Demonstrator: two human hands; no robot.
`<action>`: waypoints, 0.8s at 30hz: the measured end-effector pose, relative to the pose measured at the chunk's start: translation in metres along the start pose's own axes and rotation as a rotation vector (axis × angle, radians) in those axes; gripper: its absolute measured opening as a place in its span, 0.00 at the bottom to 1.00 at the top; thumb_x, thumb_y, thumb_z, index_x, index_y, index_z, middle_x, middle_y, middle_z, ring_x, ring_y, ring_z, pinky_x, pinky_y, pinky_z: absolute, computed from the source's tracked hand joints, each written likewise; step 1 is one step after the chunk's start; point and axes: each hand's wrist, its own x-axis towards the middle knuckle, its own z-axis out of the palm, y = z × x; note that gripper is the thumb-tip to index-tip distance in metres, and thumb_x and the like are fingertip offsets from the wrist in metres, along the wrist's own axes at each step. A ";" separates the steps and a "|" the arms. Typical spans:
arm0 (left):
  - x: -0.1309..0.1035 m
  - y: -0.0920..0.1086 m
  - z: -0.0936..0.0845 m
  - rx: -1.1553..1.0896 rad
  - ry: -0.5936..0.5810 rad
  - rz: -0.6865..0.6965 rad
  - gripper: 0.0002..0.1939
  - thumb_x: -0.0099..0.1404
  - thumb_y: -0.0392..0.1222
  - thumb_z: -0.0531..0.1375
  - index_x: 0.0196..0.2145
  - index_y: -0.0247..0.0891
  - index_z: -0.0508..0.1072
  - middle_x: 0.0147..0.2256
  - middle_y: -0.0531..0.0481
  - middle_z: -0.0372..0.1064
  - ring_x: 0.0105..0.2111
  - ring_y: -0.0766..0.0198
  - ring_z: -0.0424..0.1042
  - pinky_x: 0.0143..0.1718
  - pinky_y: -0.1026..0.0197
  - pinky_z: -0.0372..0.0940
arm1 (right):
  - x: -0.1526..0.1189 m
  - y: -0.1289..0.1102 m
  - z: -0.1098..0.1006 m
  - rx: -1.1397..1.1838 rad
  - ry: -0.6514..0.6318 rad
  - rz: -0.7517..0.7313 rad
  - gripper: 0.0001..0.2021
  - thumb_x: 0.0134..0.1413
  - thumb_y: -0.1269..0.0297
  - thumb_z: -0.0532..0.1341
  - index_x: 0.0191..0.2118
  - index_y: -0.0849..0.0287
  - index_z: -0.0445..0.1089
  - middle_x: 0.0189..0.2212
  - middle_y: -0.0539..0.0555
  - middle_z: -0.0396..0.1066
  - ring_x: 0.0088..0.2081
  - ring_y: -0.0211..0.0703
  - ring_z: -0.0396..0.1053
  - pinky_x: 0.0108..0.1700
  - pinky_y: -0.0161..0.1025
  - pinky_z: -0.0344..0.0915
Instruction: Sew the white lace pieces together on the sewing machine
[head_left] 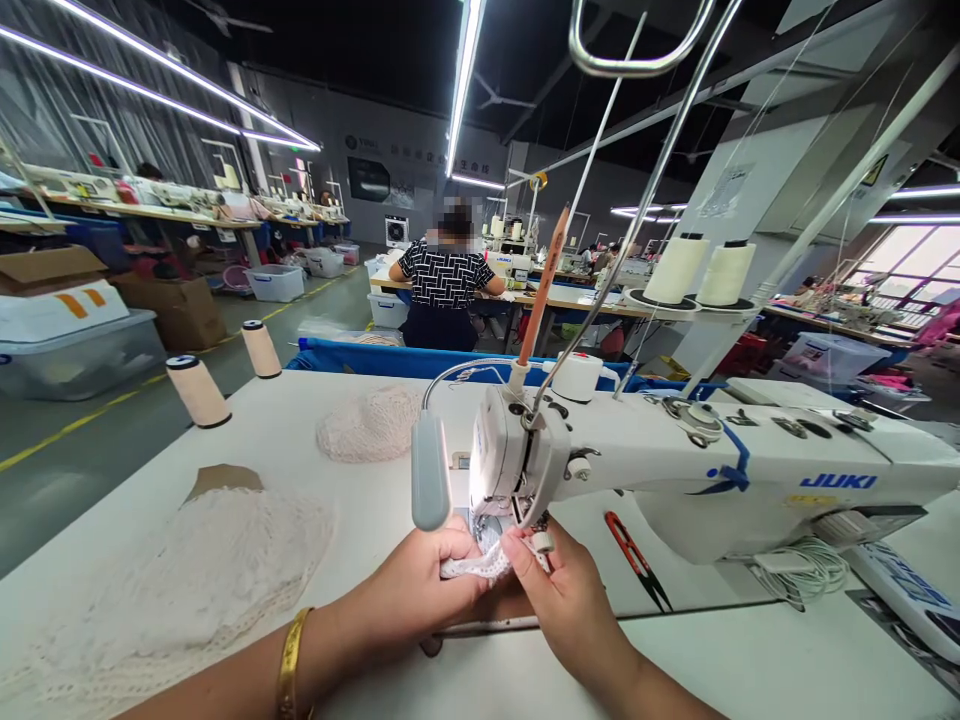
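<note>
A strip of white lace fabric (487,564) stretches between my two hands, just in front of the needle area of a white sewing machine (622,460). My left hand (420,585) pinches its left end, thumb on top. On the right, my right hand (559,580) grips the lace between thumb and fingers close to the presser foot, which is partly hidden. A grey lamp (430,470) lights the spot from the left. Red-handled thread snips (636,560) lie on the machine bed, right of my right hand.
A heap of white lace (195,570) covers the table's left side, with a smaller lace pile (369,424) behind it. Thread cones (199,392) stand at the left edge. A pencil (546,285) rises from the machine head. A person (450,280) sits at another table ahead.
</note>
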 end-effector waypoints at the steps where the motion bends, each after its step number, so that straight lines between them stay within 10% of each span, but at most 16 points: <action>1: 0.000 0.000 -0.002 -0.024 -0.010 -0.023 0.16 0.66 0.51 0.60 0.26 0.38 0.69 0.39 0.48 0.64 0.30 0.63 0.70 0.19 0.66 0.66 | 0.000 0.000 0.000 0.000 0.002 0.004 0.14 0.75 0.51 0.58 0.42 0.54 0.74 0.34 0.51 0.80 0.35 0.44 0.78 0.39 0.34 0.72; 9: 0.002 -0.002 -0.010 0.079 -0.013 0.058 0.17 0.69 0.47 0.60 0.25 0.38 0.72 0.37 0.48 0.72 0.39 0.57 0.75 0.39 0.58 0.74 | 0.000 -0.005 -0.004 0.002 -0.059 -0.003 0.13 0.77 0.53 0.56 0.41 0.53 0.71 0.32 0.49 0.78 0.33 0.44 0.75 0.38 0.35 0.70; 13: -0.013 -0.002 -0.005 0.355 -0.017 0.395 0.12 0.71 0.34 0.56 0.32 0.41 0.78 0.37 0.50 0.78 0.41 0.57 0.76 0.46 0.56 0.70 | -0.001 -0.009 -0.018 -0.262 -0.297 -0.339 0.14 0.79 0.61 0.53 0.39 0.53 0.71 0.31 0.48 0.77 0.32 0.42 0.73 0.39 0.37 0.66; 18: -0.024 -0.013 0.008 0.677 0.174 0.815 0.13 0.76 0.30 0.54 0.39 0.41 0.77 0.35 0.50 0.79 0.35 0.58 0.73 0.41 0.53 0.63 | -0.002 -0.003 -0.022 -0.417 -0.414 -0.702 0.20 0.83 0.61 0.48 0.34 0.54 0.65 0.27 0.47 0.72 0.29 0.40 0.67 0.37 0.38 0.61; 24: -0.022 -0.015 0.011 0.695 0.196 0.831 0.15 0.82 0.33 0.51 0.41 0.40 0.76 0.34 0.50 0.78 0.32 0.58 0.73 0.39 0.53 0.61 | -0.001 0.001 -0.022 -0.458 -0.387 -0.713 0.18 0.83 0.62 0.49 0.35 0.54 0.65 0.27 0.46 0.72 0.29 0.39 0.67 0.38 0.38 0.59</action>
